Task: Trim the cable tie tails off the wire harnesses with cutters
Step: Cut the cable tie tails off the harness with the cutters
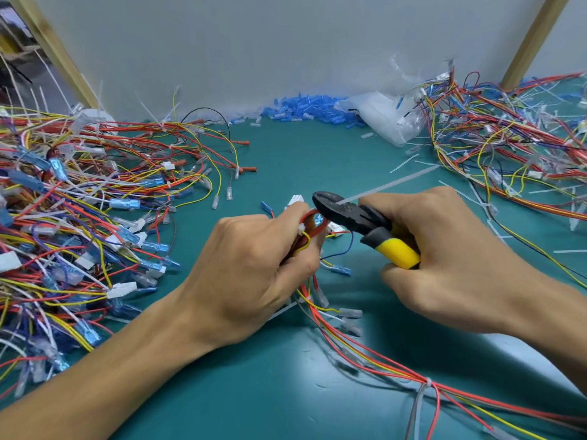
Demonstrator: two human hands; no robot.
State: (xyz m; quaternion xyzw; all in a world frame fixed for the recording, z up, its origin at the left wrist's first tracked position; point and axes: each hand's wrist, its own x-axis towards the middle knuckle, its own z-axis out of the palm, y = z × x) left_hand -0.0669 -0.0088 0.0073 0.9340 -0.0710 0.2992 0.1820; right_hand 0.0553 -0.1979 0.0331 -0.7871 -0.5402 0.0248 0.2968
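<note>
We have the cable tie tail point(390, 184) caught at its base in the cutters point(352, 214), the long white strip running up and right from the black jaws, which look nearly shut on it. Our right hand point(444, 249) is clamped on the yellow handles; our left hand point(254, 265) is fisted around the harness in work point(309, 230), pinching the red and yellow wires just beside the jaws. This tail is not yet off, we judge. Loose white strips lie on the green mat point(286, 392), which suggests some trimming done (we cannot tell which heap is finished). A big left pile point(79, 217) and a right pile point(508, 147) flank us. Bare mat lies near and ahead; a white board point(254, 42) walls the back, blue terminals point(305, 109) heaped along it.
</note>
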